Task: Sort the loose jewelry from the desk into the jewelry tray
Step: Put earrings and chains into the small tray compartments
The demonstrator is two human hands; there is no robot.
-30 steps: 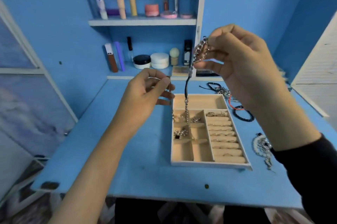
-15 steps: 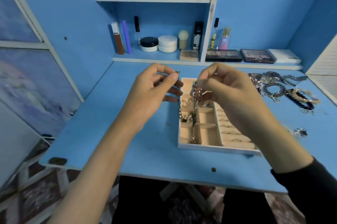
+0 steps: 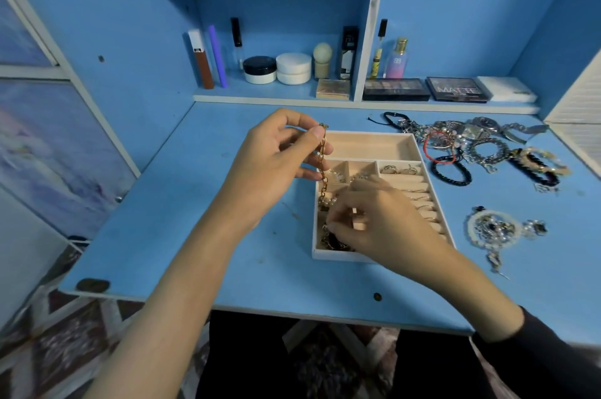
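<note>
A beige jewelry tray point(image 3: 370, 145) with several compartments lies on the blue desk point(image 3: 201, 236). My left hand point(image 3: 273, 164) pinches the top end of a gold chain point(image 3: 323, 164) just left of the tray's far corner. The chain hangs down into the tray's left compartments. My right hand point(image 3: 374, 219) is low over the tray's near left compartment, fingers closed on the chain's dark lower end point(image 3: 331, 241). Rings sit in the ring rolls at the tray's right point(image 3: 401, 170), partly hidden by my right hand.
A heap of loose bracelets and chains point(image 3: 471, 145) lies right of the tray, with a black bead bracelet point(image 3: 450, 172) and a large beaded earring point(image 3: 491, 229) closer to me. Cosmetics and palettes point(image 3: 395, 89) line the back shelves. The desk's front edge runs near my arms.
My right hand dropped from high above the tray into its near left compartment, lowering the chain. My left hand took hold of the chain's top end. The view tilted down.
</note>
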